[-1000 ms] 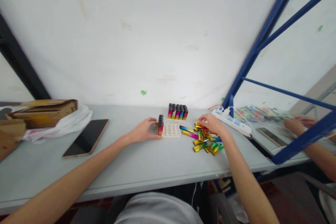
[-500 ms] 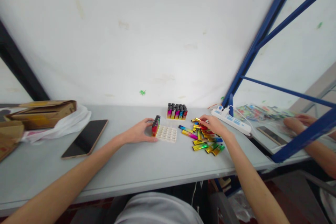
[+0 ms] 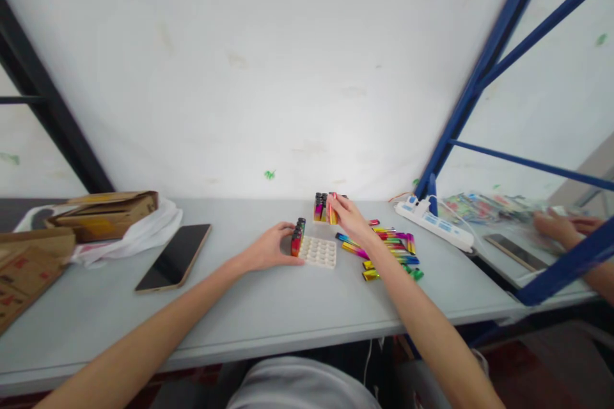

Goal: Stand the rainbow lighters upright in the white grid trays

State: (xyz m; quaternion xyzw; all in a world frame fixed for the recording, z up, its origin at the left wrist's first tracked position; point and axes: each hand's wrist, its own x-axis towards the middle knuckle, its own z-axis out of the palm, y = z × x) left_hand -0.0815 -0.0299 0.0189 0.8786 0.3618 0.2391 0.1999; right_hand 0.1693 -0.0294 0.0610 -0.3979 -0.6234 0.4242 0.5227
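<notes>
A white plastic tray [image 3: 320,252] with round sockets lies on the table, and a row of upright lighters [image 3: 297,238] stands along its left end. My left hand [image 3: 272,248] grips that end, thumb at the near side and fingers at the far side. Pinched in my right hand [image 3: 350,217] is a red and gold lighter [image 3: 332,211], held upright beyond the tray's far edge. Behind it, a second group of upright lighters [image 3: 318,206] is partly hidden by my right hand. Loose shiny coloured lighters [image 3: 396,261] lie in a pile under my right forearm.
A dark-screened phone [image 3: 173,257] lies left of my left arm, with cardboard boxes [image 3: 115,214] and a white plastic bag [image 3: 165,214] beyond. At right are a power strip [image 3: 434,225] and a blue metal frame [image 3: 455,118]. Another person's hands [image 3: 559,228] are past the frame.
My right hand has moved left from the loose pile, now carrying a lighter toward the tray. My left hand stays at the tray's end. The whole view has shifted slightly.
</notes>
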